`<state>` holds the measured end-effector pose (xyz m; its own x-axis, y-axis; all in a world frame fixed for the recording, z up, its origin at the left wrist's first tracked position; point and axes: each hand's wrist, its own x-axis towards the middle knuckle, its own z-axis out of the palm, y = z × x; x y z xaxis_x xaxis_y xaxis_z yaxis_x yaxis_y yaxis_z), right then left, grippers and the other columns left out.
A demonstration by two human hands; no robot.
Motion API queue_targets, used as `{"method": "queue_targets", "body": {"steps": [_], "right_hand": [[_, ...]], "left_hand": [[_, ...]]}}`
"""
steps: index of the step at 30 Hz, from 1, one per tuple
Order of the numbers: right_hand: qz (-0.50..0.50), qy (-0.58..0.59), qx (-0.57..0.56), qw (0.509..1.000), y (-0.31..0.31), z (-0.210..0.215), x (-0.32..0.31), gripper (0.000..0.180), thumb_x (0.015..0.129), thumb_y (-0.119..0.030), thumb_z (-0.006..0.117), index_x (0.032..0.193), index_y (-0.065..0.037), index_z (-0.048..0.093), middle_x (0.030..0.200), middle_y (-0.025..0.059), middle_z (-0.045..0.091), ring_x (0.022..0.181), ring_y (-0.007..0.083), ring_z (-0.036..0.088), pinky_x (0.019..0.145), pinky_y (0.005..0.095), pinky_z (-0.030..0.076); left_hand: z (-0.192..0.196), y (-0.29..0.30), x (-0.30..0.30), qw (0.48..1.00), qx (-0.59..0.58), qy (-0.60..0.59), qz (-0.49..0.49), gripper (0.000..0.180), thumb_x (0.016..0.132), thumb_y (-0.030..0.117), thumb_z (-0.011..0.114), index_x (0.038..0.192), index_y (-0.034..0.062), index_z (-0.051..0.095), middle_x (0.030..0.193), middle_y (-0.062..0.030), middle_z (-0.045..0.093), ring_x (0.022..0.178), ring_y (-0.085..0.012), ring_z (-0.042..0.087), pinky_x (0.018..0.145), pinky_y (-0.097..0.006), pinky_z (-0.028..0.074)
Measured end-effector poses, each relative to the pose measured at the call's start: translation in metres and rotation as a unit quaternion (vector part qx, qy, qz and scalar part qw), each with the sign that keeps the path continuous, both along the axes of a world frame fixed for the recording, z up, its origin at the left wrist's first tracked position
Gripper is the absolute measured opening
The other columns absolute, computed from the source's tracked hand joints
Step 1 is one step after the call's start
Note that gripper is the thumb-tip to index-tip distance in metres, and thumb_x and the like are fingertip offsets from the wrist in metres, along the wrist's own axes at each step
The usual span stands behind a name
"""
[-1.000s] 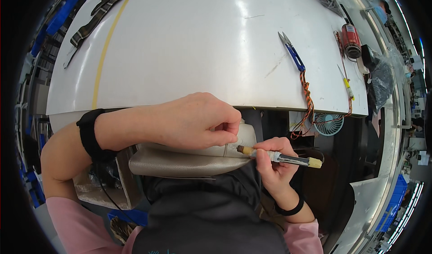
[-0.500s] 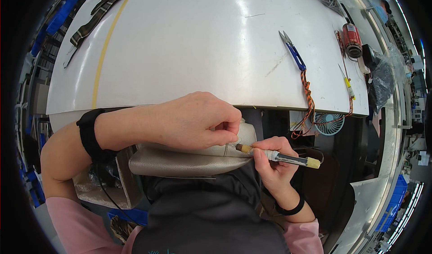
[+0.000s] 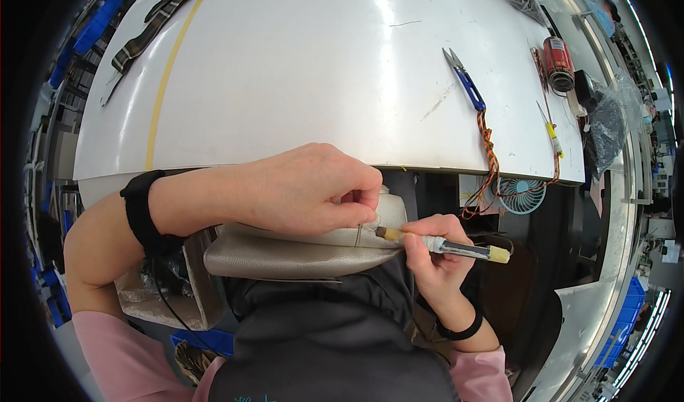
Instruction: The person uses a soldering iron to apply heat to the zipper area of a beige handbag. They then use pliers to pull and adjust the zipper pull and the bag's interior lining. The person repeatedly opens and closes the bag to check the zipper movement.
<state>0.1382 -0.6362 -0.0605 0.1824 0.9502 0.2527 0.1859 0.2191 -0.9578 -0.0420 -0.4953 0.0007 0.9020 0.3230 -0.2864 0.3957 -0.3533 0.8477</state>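
Note:
A beige leather piece with a pebbled, slightly shiny surface [image 3: 285, 254], perhaps a bag, rests across my lap below the table edge. Over its upper side my left hand [image 3: 313, 188] is closed in a pinch near a short strap-like line on the leather; what its fingertips hold is too small to make out. My right hand [image 3: 436, 252] grips a pen-shaped tool [image 3: 459, 248] wrapped in pale tape, with a yellow back end. The tool's brown front end points left, close to my left fingertips. Whether it touches the leather I cannot tell.
On the white table [image 3: 271, 81] lie blue thread snips [image 3: 468, 87] on an orange-black cord, a small yellow-handled tool [image 3: 553, 138], a red can [image 3: 558, 64] and dark straps [image 3: 153, 28]. A light-blue fan [image 3: 522, 195] sits below the right edge. An open box [image 3: 203, 288] stands left.
The pen-shaped tool has shifted very slightly to the right, its back end tipping up a little. My left hand and the leather piece stay almost where they were.

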Motion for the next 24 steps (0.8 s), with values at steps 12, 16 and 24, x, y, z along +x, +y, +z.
{"method": "queue_targets", "body": {"steps": [12, 16, 24], "right_hand": [[-0.079, 0.164, 0.084, 0.980, -0.003, 0.019, 0.012, 0.027, 0.091, -0.025, 0.051, 0.085, 0.000, 0.043, 0.066, 0.0097, 0.050, 0.042, 0.0077, 0.044, 0.051, 0.0287, 0.053], [-0.001, 0.081, -0.009, 0.997, -0.010, 0.012, 0.007, 0.010, 0.088, -0.008, 0.056, 0.086, 0.001, 0.058, 0.074, 0.0051, 0.058, 0.050, 0.0037, 0.045, 0.048, 0.0176, 0.035], [-0.007, 0.047, -0.055, 0.997, -0.006, 0.006, -0.002, 0.010, 0.081, -0.002, 0.066, 0.087, 0.000, 0.059, 0.073, 0.0027, 0.062, 0.059, 0.0043, 0.053, 0.053, 0.0184, 0.041]], "left_hand": [[0.003, 0.004, -0.005, 0.992, -0.114, -0.001, 0.059, 0.015, 0.091, 0.015, 0.052, 0.086, 0.0014, 0.056, 0.082, -0.0039, 0.066, 0.069, -0.0072, 0.057, 0.061, -0.022, 0.044], [0.012, 0.005, -0.002, 0.995, -0.091, 0.024, 0.042, 0.015, 0.091, 0.017, 0.053, 0.087, 0.0024, 0.056, 0.080, -0.0042, 0.066, 0.066, -0.0077, 0.056, 0.058, -0.023, 0.042], [0.006, 0.003, -0.005, 0.998, -0.055, 0.016, 0.035, 0.018, 0.090, 0.021, 0.055, 0.085, 0.0036, 0.057, 0.068, -0.0030, 0.060, 0.057, -0.0096, 0.049, 0.052, -0.025, 0.038]]}}
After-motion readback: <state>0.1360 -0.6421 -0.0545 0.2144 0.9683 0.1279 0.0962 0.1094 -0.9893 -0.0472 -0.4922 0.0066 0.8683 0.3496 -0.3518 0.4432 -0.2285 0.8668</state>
